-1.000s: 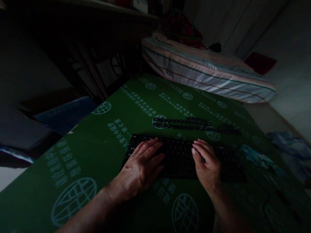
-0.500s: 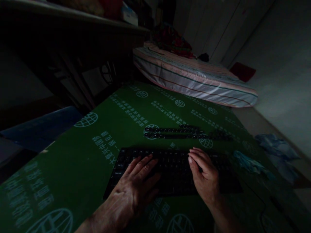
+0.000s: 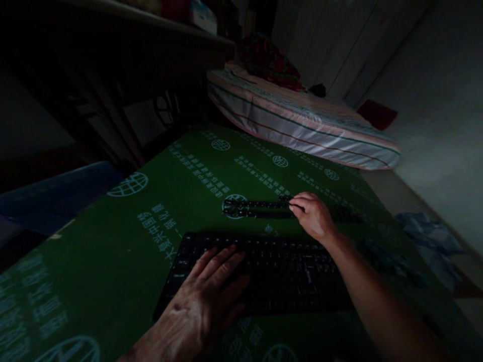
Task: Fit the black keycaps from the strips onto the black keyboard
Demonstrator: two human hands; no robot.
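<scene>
A black keyboard (image 3: 279,281) lies on the green table (image 3: 181,191), its near edge toward me. My left hand (image 3: 207,286) rests over its left part, palm down with fingers stretched out across the keys. Beyond the keyboard, loose black keycaps (image 3: 260,204) are laid out in rows. At the right part of these rows my right hand (image 3: 311,213) has thumb and fingertips pinched together on a small dark keycap. Its fingers hide part of the rows. More black keycaps (image 3: 347,213) lie in a loose group to the right of that hand.
A bluish crumpled cloth (image 3: 392,259) lies on the table at the right, partly in shadow. Past the far edge stands a bed with a striped sheet (image 3: 302,123). A dark table (image 3: 181,45) is at the upper left, and a blue surface (image 3: 60,188) at the left edge.
My right hand has moved from the keyboard's right part away from me to the rows of loose keycaps, and pinches there. My left hand stays on the keyboard.
</scene>
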